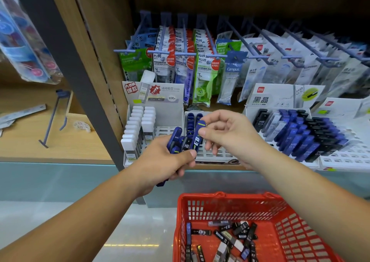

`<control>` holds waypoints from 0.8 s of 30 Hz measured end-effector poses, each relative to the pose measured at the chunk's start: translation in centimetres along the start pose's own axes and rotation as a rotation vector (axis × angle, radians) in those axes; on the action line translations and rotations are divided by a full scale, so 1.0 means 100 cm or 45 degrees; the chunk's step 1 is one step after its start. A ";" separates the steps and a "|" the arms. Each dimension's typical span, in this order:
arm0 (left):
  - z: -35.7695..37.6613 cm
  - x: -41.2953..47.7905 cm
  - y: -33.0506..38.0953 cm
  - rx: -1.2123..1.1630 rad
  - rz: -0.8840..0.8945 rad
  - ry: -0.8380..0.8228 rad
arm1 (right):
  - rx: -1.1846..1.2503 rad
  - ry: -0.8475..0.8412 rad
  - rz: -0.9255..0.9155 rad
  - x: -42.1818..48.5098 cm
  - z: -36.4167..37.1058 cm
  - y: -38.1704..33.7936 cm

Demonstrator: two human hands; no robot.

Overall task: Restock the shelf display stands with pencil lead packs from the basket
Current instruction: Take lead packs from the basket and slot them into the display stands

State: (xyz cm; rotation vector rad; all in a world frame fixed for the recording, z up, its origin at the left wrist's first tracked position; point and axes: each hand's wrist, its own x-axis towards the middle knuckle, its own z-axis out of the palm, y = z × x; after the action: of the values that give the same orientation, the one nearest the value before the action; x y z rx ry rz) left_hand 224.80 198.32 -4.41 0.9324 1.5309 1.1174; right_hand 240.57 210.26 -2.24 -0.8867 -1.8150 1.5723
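My left hand (164,161) grips a bunch of dark blue pencil lead packs (177,141) in front of the shelf. My right hand (226,133) pinches the top of one blue pack (197,135) that stands in that bunch. Just behind both hands is the middle display stand (210,155), with two short rows of blue packs at its back. A red basket (280,221) sits below, holding several loose black, blue and white packs (230,239).
A left stand (138,133) holds white-capped packs. A right stand (296,133) is packed with blue and black ones. Correction tapes (202,69) hang on blue hooks above. A grey upright post (80,85) divides the shelf bays; a loose blue hook (54,117) lies in the left bay.
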 end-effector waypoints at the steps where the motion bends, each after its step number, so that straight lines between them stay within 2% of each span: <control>1: 0.000 0.000 0.000 -0.003 -0.002 0.003 | 0.002 0.036 0.007 0.001 -0.003 0.000; 6: -0.001 -0.001 0.000 0.032 -0.084 0.053 | -0.284 0.210 -0.028 0.003 -0.014 0.009; 12: -0.003 -0.005 0.001 -0.035 -0.136 -0.045 | -0.426 0.154 -0.059 0.010 -0.011 0.029; 16: -0.008 -0.007 0.002 -0.172 -0.206 -0.148 | -0.651 0.079 -0.145 0.015 -0.009 0.038; 19: -0.010 -0.009 0.006 -0.218 -0.290 -0.210 | -0.797 0.115 -0.225 0.018 -0.005 0.042; 21: -0.007 -0.012 0.009 -0.188 -0.298 -0.235 | -0.842 0.163 -0.270 0.018 -0.004 0.041; 24: -0.004 -0.012 0.007 -0.127 -0.251 -0.224 | -0.909 0.113 -0.350 0.015 -0.001 0.039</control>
State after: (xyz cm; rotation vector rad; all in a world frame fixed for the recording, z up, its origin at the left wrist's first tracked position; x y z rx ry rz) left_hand 224.73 197.31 -3.42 0.7728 1.3784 0.9363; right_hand 240.15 211.84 -6.14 -0.9270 -2.3492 0.6939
